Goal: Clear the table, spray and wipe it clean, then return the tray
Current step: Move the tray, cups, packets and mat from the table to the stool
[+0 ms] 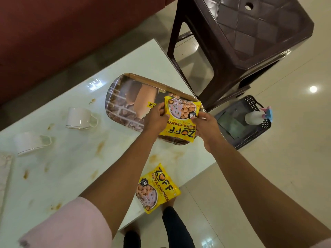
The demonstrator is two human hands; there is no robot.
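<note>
Nearest you, a second yellow packet (158, 188) lies at the table's near edge, overhanging it slightly. Farther out, your left hand (156, 119) and right hand (206, 126) each pinch a side of the yellow packet (180, 120) held over the tray (121, 97), which sits on the stained table (75, 158). You look to be in the clearing step, loading the tray. Next, set it down flat, then gather the other packet and the two cups (80, 119).
</note>
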